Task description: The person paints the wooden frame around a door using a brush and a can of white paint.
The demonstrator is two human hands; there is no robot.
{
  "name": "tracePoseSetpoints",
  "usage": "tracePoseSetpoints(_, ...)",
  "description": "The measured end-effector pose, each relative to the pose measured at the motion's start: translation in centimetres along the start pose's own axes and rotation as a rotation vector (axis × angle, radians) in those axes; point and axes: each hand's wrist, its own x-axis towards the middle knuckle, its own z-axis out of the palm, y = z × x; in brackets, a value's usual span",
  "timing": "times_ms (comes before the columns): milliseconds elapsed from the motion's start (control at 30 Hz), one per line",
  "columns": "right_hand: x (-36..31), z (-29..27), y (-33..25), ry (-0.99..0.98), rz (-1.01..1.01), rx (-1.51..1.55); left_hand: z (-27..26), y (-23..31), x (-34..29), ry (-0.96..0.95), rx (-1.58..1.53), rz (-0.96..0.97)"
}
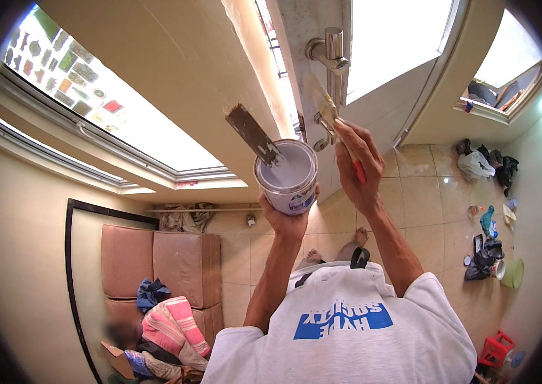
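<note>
My left hand (285, 221) is wrapped round the lower side of a small paint can (291, 200), raised at chest height. White paint or filler coats the inside of the can. A flat dark strip (250, 130), smeared white at its lower end, leans out over the can's rim. To its right, my right hand (362, 157) is closed on a paintbrush (326, 107) with a red handle end. The brush's pale head points up against the white door (373, 115), close to the metal door handle (327, 54). Whether its tip touches the door, I cannot tell.
A beige wall with a wide window (155, 147) lies to the left. Brown sofa cushions (184, 269) and a heap of cloth (171, 326) are at lower left. On the tiled floor at right lie plastic bags (476, 165), a green tub (513, 273) and a red stool (496, 349).
</note>
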Motion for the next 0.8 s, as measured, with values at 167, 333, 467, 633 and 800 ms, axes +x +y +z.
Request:
tracePoseSetpoints(167,-0.3,2.1,3.6,0.002,0.008,0.001,-0.8,0.7,-1.7,0.048,0.037,0.031)
tracePoseSetpoints(333,-3.0,1.9,5.1,-0.118,0.088,-0.041,-2.3,1.1,-2.7,0.025,0.003,0.029)
tracePoseSetpoints(467,-3.3,0.8,5.0,-0.113,0.108,-0.037,-3.2,1.2,-3.3,-0.009,-0.044,0.036)
tracePoseSetpoints(633,-0.1,1.9,3.6,-0.054,-0.010,-0.038,-3.6,1.0,-4.1,-0.073,-0.082,0.010)
tracePoseSetpoints(800,-3.8,1.7,5.7,-0.137,0.090,-0.022,-2.8,0.1,-4.5,-0.089,-0.111,-0.005)
